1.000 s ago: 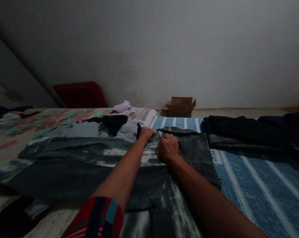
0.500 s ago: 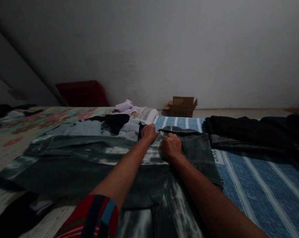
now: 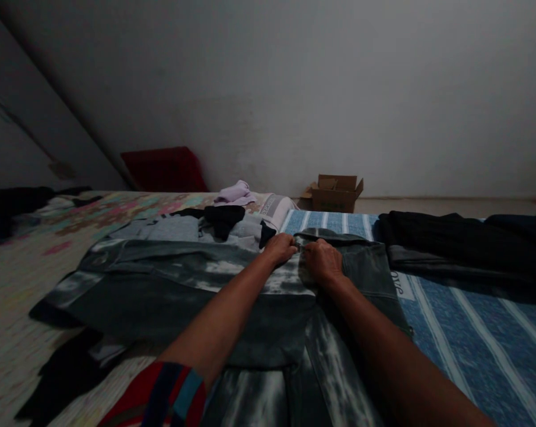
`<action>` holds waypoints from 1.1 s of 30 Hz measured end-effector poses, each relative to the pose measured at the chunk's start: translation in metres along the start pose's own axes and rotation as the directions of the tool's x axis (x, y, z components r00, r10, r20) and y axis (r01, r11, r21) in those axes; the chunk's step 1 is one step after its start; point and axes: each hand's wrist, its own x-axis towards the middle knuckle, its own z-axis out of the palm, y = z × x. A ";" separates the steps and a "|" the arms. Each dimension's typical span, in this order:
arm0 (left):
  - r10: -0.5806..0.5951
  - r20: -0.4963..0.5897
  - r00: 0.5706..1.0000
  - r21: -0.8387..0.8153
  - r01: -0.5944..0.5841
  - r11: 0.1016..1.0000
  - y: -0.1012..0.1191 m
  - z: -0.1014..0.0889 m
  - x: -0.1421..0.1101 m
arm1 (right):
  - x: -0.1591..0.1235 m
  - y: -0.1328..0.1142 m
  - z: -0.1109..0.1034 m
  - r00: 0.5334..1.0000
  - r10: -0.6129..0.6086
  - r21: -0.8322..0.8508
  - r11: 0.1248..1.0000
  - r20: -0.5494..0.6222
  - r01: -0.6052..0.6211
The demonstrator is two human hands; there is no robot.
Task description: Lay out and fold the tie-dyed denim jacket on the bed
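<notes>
A dark grey-green denim garment [image 3: 259,326] with pale bleached streaks lies spread across the bed, one long part stretching left and another running toward me. My left hand [image 3: 281,249] is closed on its far edge, fingers pinching the cloth. Just to the right, my right hand [image 3: 324,261] grips the same edge, its fingers curled under and partly hidden. The two hands are close together, with a small fold of fabric between them. Beyond my left hand sits a heap of grey and black clothes [image 3: 170,228].
Folded black clothes [image 3: 446,237] are stacked at right on the blue striped bedding [image 3: 441,332]. A black cloth [image 3: 67,367] lies at lower left on the floral sheet [image 3: 10,302]. Behind are a lilac cloth [image 3: 235,193], a cardboard box [image 3: 334,198] and a red object [image 3: 165,169] by the wall.
The whole view has shifted, so things appear slightly farther right. My hands have drawn a little closer together and stay on the denim garment's far edge.
</notes>
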 end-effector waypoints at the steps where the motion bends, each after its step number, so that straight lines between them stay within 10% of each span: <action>1: 0.012 0.006 1.000 -0.002 -0.012 1.000 -0.001 0.000 -0.001 | 0.000 0.001 -0.001 1.000 0.001 0.017 1.000 0.003 -0.001; 13: -0.063 0.044 0.997 0.057 0.060 0.997 0.016 -0.010 -0.004 | 0.005 0.011 -0.007 0.999 0.052 0.185 0.981 0.007 -0.052; 33: -0.151 0.095 0.984 0.034 0.149 0.988 0.026 -0.013 -0.009 | 0.015 0.046 -0.016 0.934 0.045 0.475 0.852 0.355 -0.222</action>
